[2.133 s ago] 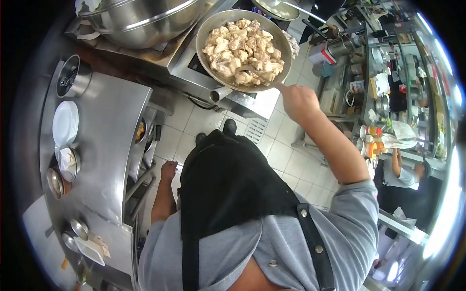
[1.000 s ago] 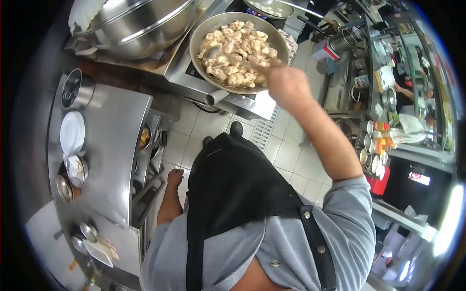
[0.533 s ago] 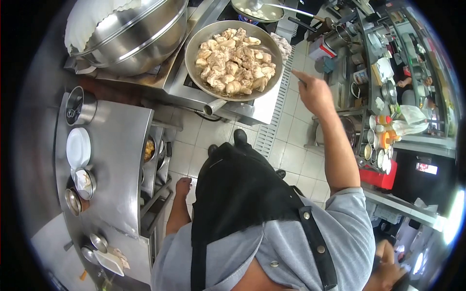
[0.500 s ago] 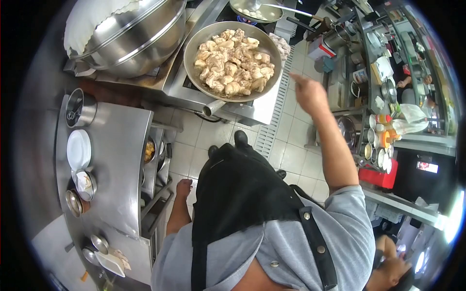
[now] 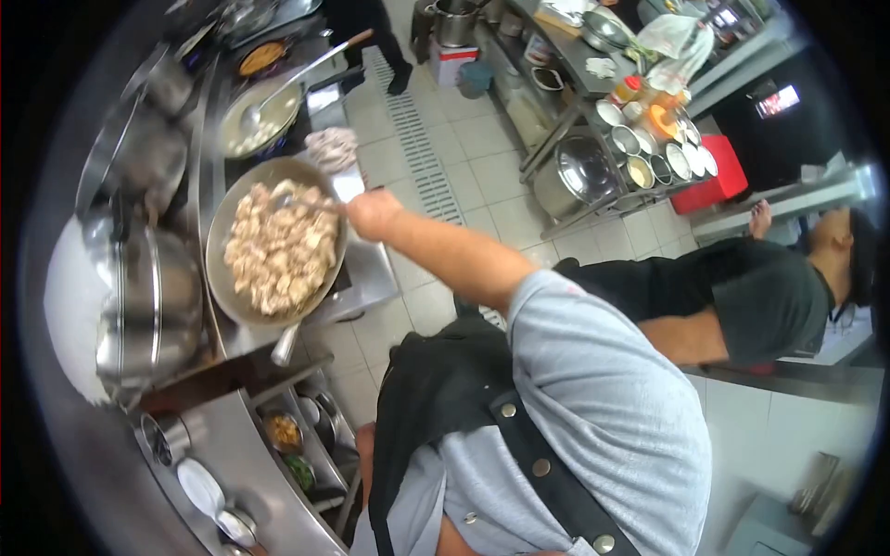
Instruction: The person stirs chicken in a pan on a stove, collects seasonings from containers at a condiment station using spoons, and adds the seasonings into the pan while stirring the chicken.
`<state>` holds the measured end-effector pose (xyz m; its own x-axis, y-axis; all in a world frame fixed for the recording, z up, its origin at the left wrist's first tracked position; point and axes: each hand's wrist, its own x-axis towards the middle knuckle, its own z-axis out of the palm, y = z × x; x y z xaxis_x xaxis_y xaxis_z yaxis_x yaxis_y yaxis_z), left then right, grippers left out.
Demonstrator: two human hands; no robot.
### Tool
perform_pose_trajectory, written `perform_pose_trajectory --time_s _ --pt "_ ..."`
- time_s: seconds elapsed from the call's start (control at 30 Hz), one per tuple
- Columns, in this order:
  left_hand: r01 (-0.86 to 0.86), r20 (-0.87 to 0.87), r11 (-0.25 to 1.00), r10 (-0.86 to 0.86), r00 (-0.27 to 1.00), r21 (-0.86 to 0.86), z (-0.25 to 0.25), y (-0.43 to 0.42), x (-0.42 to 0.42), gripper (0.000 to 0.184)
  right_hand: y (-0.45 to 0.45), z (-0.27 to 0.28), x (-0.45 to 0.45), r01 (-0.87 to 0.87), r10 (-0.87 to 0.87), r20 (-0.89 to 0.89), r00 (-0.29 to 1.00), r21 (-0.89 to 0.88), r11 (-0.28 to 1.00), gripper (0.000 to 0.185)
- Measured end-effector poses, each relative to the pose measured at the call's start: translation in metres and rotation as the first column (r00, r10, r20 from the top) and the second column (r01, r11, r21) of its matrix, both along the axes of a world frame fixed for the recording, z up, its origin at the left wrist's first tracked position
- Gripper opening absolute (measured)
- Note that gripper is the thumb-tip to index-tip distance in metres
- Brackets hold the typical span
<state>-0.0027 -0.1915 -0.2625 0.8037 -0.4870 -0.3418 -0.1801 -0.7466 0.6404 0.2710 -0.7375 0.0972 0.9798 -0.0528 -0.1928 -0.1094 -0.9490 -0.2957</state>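
Note:
My right hand (image 5: 374, 215) reaches over the rim of a wide frying pan (image 5: 219, 295) on the stove, its fingers closed round the handle of a metal spoon (image 5: 286, 200). The spoon's head rests among pale, browned chunks of meat (image 5: 278, 255) that fill the pan. The pan's handle (image 5: 286, 345) sticks out toward me, untouched. My left hand (image 5: 365, 443) hangs low beside the black apron, near the shelves under the counter; its fingers are mostly hidden.
Behind the frying pan, another pan (image 5: 232, 144) holds white pieces in liquid with a ladle (image 5: 306, 74) in it. A folded cloth (image 5: 332, 148) lies at the stove's edge. A large steel pot (image 5: 148, 296) stands left. A co-worker (image 5: 742, 296) is close on my right.
My view has turned to the right. My right hand, earlier held in the air with its index finger out, has come to the pan and grips the spoon. A co-worker is now nearer in view.

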Motion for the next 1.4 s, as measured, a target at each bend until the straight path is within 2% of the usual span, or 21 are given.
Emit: perform_pose_trajectory --time_s 0.07,0.17,0.2,0.27,0.33,0.37,0.4,0.47,0.5,0.57,0.63,0.67,0.7,0.8,0.9,1.0,1.07,1.1,1.2,1.3,1.4 --pt "-0.1 -0.148 0.995 0.101 0.984 0.017 0.0 -0.039 0.011 0.035 -0.019 -0.001 -0.009 -0.03 0.03 -0.016 0.999 0.029 0.999 0.056" --pt "-0.234 -0.343 0.969 0.248 0.906 0.082 0.031 -0.113 0.035 0.036 -0.052 0.0 -0.036 -0.028 0.016 0.118 0.993 0.1 0.995 0.064" --pt "-0.271 -0.403 0.956 0.294 0.867 0.113 0.038 -0.137 0.05 0.036 -0.069 0.003 -0.054 -0.025 -0.012 0.176 0.984 0.21 0.977 0.065" --pt "-0.081 -0.373 0.975 0.155 0.915 0.207 0.046 -0.185 0.084 0.037 -0.112 -0.024 -0.091 -0.042 -0.123 0.333 0.935 0.448 0.893 0.066" --pt "0.056 -0.357 0.966 0.04 0.933 0.253 0.063 -0.242 0.109 0.036 -0.166 -0.025 -0.158 0.035 -0.178 0.204 0.963 0.558 0.829 0.063" --pt "0.102 -0.347 0.963 -0.01 0.938 0.247 0.098 -0.286 0.123 0.035 -0.193 -0.064 -0.185 0.182 -0.204 -0.009 0.979 0.491 0.852 0.057" --pt "0.149 -0.338 0.959 -0.061 0.939 0.242 0.127 -0.33 0.131 0.034 -0.221 -0.112 -0.225 0.239 -0.24 -0.055 0.969 0.455 0.858 0.051" --pt "0.14 -0.322 0.988 -0.112 0.94 0.063 0.142 -0.402 0.138 0.033 -0.261 -0.13 -0.32 0.399 -0.373 -0.146 0.916 0.395 0.827 0.048" --pt "0.205 -0.322 0.978 -0.18 0.929 0.045 0.135 -0.438 0.145 0.033 -0.275 -0.126 -0.365 0.531 -0.469 -0.251 0.847 0.354 0.769 0.048" --pt "0.296 -0.345 0.955 -0.271 0.898 0.02 0.129 -0.495 0.151 0.034 -0.295 -0.112 -0.444 0.763 -0.629 -0.433 0.646 0.355 0.54 0.048" --pt "0.372 -0.376 0.928 -0.347 0.859 -0.007 0.132 -0.553 0.148 0.036 -0.3 -0.129 -0.515 0.835 -0.794 -0.285 0.537 0.314 0.452 0.047" --pt "0.419 -0.39 0.908 -0.391 0.834 -0.014 0.135 -0.58 0.146 0.037 -0.302 -0.124 -0.537 0.884 -0.852 -0.302 0.428 0.335 0.325 0.046" --pt "0.483 -0.397 0.876 -0.447 0.802 -0.01 0.137 -0.606 0.145 0.038 -0.302 -0.117 -0.55 0.916 -0.893 -0.324 0.312 0.351 0.193 0.046" --pt "0.624 -0.42 0.781 -0.573 0.703 -0.02 0.14 -0.668 0.142 0.042 -0.294 -0.114 -0.563 0.923 -0.926 -0.367 0.093 0.381 -0.059 0.046" --pt "0.666 -0.408 0.741 -0.636 0.655 -0.086 0.132 -0.739 0.148 0.043 -0.282 -0.156 -0.553 0.845 -0.908 -0.412 0.071 0.509 -0.165 0.045" --pt "0.673 -0.36 0.728 -0.668 0.651 -0.134 0.143 -0.814 0.15 0.041 -0.302 -0.141 -0.515 0.737 -0.873 -0.449 0.188 0.652 -0.176 0.044" --pt "0.686 -0.277 0.706 -0.704 0.654 -0.177 0.157 -0.87 0.148 0.035 -0.346 -0.115 -0.497 0.767 -0.878 -0.441 0.188 0.624 -0.149 0.043" --pt "0.666 -0.322 0.71 -0.701 0.636 -0.229 0.161 -0.896 0.146 0.035 -0.372 -0.101 -0.487 0.781 -0.88 -0.438 0.183 0.609 -0.141 0.042" --pt "0.611 -0.423 0.708 -0.704 0.571 -0.354 0.171 -0.973 0.147 0.034 -0.451 -0.06 -0.457 0.785 -0.963 -0.254 0.087 0.613 -0.091 0.041" --pt "0.557 -0.476 0.717 -0.696 0.537 -0.42 0.16 -1.034 0.147 0.032 -0.518 -0.034 -0.429 0.777 -0.982 -0.16 0.104 0.63 -0.021 0.04" --pt "0.467 -0.489 0.754 -0.656 0.575 -0.463 0.163 -1.092 0.138 0.032 -0.574 -0.017 -0.41 0.789 -0.977 -0.16 0.141 0.615 0.013 0.039"
